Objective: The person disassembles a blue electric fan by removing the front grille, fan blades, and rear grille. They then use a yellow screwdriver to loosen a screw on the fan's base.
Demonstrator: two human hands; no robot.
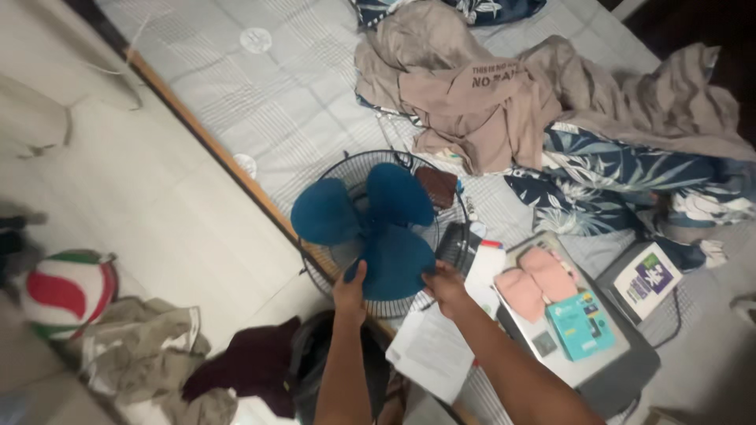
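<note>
A blue three-bladed fan propeller (370, 224) sits against a black wire fan grille (449, 236) at the edge of the bed. My left hand (350, 290) grips the lower left edge of the bottom blade. My right hand (442, 283) holds that same blade at its lower right edge. Both forearms reach up from the bottom of the view. A small dark brown piece (438, 186) lies behind the upper blade.
The bed (268, 102) carries heaped beige clothes (480, 94), leaf-print bedding (622, 177), a laptop (622, 370) with a pink pouch (535, 279), a teal box (581, 324) and papers (429, 350). A ball (67, 291) and crumpled clothes (157, 354) lie on the floor.
</note>
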